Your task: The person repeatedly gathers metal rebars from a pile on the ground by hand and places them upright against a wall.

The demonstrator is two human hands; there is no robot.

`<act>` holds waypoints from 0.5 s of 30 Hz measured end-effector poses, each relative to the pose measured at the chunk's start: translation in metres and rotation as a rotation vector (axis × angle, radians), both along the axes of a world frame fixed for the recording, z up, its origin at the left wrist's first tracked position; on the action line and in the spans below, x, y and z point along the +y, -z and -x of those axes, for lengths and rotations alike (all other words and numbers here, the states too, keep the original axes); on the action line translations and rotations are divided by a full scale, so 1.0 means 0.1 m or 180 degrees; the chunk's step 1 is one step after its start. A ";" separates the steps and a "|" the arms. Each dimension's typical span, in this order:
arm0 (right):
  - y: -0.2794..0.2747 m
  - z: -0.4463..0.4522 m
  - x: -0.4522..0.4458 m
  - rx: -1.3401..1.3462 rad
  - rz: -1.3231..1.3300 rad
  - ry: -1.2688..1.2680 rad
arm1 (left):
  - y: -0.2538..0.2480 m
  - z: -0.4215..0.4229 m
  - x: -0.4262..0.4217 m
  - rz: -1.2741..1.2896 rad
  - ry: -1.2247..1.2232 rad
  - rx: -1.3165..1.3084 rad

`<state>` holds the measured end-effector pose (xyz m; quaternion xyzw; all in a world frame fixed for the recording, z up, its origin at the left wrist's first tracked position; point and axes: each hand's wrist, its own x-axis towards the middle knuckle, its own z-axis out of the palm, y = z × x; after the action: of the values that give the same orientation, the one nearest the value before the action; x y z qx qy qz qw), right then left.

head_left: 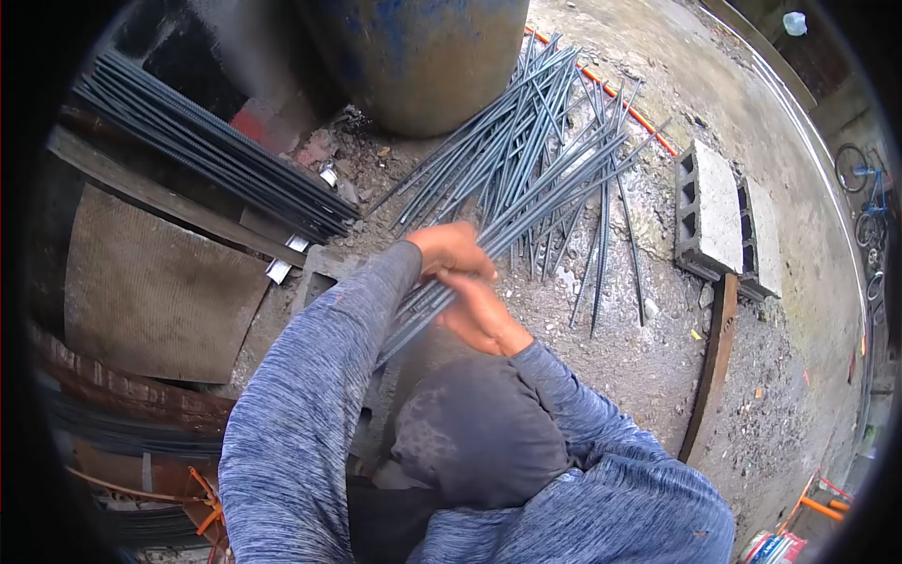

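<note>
A bundle of thin steel rebar rods (554, 200) slants from the pile down toward my lap. My left hand (453, 250) is closed around the bundle, its fingers slightly blurred. Just below it, my right hand (481, 316) lies against the same rods from the right, with its fingers curled in by the left hand and partly hidden. Lower rod ends (404, 331) stick out past both hands beside my left sleeve. Beyond the bundle, a loose pile of cut rebar rods (512, 160) fans out over the wet ground.
A large worn drum (432, 66) stands behind the pile. Long rebar (216, 141) lies stacked at the left, above a brown board (155, 282). Concrete blocks (709, 211) and a wooden plank (711, 376) are at the right. An orange tube (639, 117) runs behind the rods.
</note>
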<state>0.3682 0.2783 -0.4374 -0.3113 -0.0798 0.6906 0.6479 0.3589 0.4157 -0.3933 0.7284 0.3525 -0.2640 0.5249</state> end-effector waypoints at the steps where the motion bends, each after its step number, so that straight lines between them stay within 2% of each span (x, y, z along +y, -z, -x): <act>1: 0.07 -0.05 -0.10 0.0274 0.0009 -0.0169 | 0.11 0.01 0.02 0.0009 0.0139 0.0045; 3: 0.30 -0.37 -0.32 -0.0238 -0.0043 -0.1068 | 0.30 0.11 -0.03 0.0025 0.0171 -0.0149; 4: 0.42 -0.55 -0.43 -0.0498 -0.0080 -0.1524 | 0.49 0.12 -0.11 -0.0434 0.0168 -0.0023; 6: 0.64 -0.96 -0.57 -0.0947 0.0351 -0.1328 | 0.69 0.18 -0.07 0.0224 0.0223 0.0076; 8: 0.99 -1.31 -0.66 -0.0019 0.0609 0.0292 | 0.58 0.27 -0.17 0.0021 0.0190 -0.0250; 10: 1.11 -1.55 -0.57 0.0244 0.0709 0.1306 | 0.35 0.44 -0.30 -0.0158 0.0221 -0.0406; 13: 1.44 -1.82 -0.26 0.1138 0.0024 0.1775 | -0.07 0.66 -0.42 -0.0331 0.0590 -0.0268; 14: 1.41 -1.82 -0.15 0.1195 -0.0484 0.1763 | -0.06 0.78 -0.46 -0.0625 0.0694 -0.0429; 15: 1.23 -1.78 -0.03 0.1562 -0.0561 0.1938 | -0.05 0.92 -0.52 -0.0927 0.0807 -0.0595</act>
<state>0.5462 0.2748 -0.5602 -0.0897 0.1143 0.5114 0.8470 0.2665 0.3636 -0.3886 0.8563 0.2423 -0.2055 0.4072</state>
